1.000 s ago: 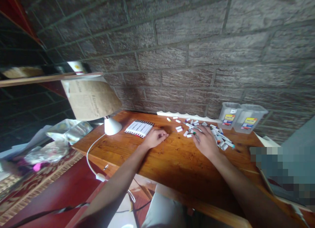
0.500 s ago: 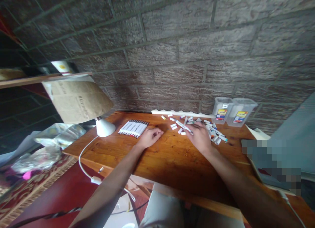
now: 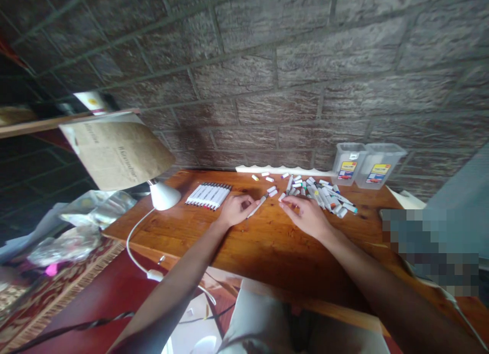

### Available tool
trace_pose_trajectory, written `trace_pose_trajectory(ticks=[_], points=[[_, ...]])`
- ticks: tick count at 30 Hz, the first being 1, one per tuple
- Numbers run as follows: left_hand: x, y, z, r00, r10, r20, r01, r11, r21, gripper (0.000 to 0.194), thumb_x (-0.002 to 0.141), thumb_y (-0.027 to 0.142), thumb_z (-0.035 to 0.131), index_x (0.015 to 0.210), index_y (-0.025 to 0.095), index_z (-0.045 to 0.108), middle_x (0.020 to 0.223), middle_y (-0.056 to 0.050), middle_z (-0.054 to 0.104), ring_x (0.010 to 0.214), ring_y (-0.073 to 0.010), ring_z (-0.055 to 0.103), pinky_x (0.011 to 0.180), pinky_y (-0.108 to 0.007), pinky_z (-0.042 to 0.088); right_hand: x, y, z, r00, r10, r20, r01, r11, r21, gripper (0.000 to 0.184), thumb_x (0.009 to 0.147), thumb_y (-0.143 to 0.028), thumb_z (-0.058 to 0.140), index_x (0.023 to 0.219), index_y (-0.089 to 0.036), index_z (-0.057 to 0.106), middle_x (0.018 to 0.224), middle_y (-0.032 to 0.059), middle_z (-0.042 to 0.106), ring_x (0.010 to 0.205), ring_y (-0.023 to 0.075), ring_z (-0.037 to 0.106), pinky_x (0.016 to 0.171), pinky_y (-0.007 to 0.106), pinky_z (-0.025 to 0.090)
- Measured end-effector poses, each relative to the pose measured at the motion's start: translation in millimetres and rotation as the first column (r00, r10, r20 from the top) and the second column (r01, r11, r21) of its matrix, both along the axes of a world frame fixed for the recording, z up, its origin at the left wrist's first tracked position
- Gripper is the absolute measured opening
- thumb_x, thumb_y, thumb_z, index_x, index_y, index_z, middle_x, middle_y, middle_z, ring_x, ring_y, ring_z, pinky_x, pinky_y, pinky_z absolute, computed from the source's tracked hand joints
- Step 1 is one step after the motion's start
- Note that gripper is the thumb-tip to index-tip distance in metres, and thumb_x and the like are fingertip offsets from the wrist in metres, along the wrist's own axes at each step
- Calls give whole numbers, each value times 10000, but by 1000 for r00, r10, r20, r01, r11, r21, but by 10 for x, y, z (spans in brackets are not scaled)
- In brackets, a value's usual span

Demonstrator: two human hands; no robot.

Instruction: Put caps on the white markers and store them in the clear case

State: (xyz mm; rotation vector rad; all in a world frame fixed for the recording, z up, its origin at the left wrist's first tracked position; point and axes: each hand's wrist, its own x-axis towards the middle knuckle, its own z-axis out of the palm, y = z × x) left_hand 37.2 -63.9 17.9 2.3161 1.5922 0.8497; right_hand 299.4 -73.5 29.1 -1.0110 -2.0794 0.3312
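My left hand [image 3: 237,211] is closed on a slim white marker [image 3: 260,203], which slants up to the right from the fingertips. Just right of it, my right hand [image 3: 307,215] pinches a small white marker cap [image 3: 281,196] between thumb and fingers. Left of my left hand lies a tidy row of white markers [image 3: 208,195] with dark ends. Beyond my right hand spreads a jumbled pile of markers and caps [image 3: 324,195], partly hidden by the hand. A few loose caps [image 3: 271,191] lie between the two hands, with others nearer the wall.
Two clear plastic containers [image 3: 376,165] stand at the table's back right. A lamp with a paper shade [image 3: 118,153] stands on the left, its white cord hanging over the edge. Along the brick wall lies a wavy white strip [image 3: 284,170]. A pixelated patch covers the right side.
The marker has passed from my right hand to my left. My right hand has dropped slightly and now pinches a cap. The view has shifted a little.
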Motion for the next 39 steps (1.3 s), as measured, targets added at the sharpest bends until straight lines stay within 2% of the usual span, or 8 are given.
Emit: trace_pose_trajectory(ticks=[4,8,12,14,16,21,30,39], points=[[17,27,2,994,84,-74,-83,996,21,353,852,516,567,758,198,691,746,-25,694,665,-140,595,630,-246,425,128,53,34,996,-79,32,80,996,-38,288,931,-380,518,828,-217,732,810,32,750,668,180,655,643,284,452],[-35,38,61,946,257,-197,-252,966,51,331,860,480,548,757,204,699,794,-52,701,772,-188,611,724,-298,445,108,24,49,1000,-12,15,13,999,-49,303,931,-366,508,785,-204,718,763,33,732,665,166,640,647,268,435],[-160,22,102,729,580,-362,-551,812,191,320,850,448,547,792,194,733,914,-133,693,995,-310,565,857,-431,416,89,3,45,998,58,10,-57,997,-59,316,933,-369,499,751,-206,699,740,28,717,658,155,628,657,259,425],[-221,19,96,639,662,-392,-629,743,228,317,838,444,554,825,189,741,1047,-161,660,1078,-347,511,883,-471,401,97,10,32,998,62,21,-61,997,-53,327,932,-373,497,729,-206,690,688,21,696,621,150,607,634,259,411],[-265,26,75,603,704,-375,-676,701,228,334,826,463,564,872,183,740,1150,-167,614,1116,-356,481,907,-483,396,110,20,19,998,57,21,-56,997,-51,339,932,-383,495,715,-203,684,661,19,683,597,146,589,618,260,401],[-299,59,34,616,718,-323,-694,689,207,439,810,513,579,1025,149,695,1249,-185,551,1175,-365,446,964,-491,384,135,23,19,998,51,19,-50,995,-88,363,938,-403,482,713,-199,681,648,16,668,574,140,560,593,262,385],[-366,43,51,594,735,-327,-734,662,155,363,870,397,516,1080,143,669,1272,-189,540,1218,-353,428,985,-490,379,143,25,21,999,46,27,-43,994,-102,383,939,-439,473,738,-197,689,663,26,677,585,151,563,597,273,390],[-358,20,85,608,705,-366,-724,681,109,342,862,402,503,1007,162,699,1308,-182,523,1239,-363,406,1003,-509,360,145,11,14,999,25,27,-22,993,-117,366,932,-442,489,783,-194,713,677,28,694,584,154,580,589,271,394]])
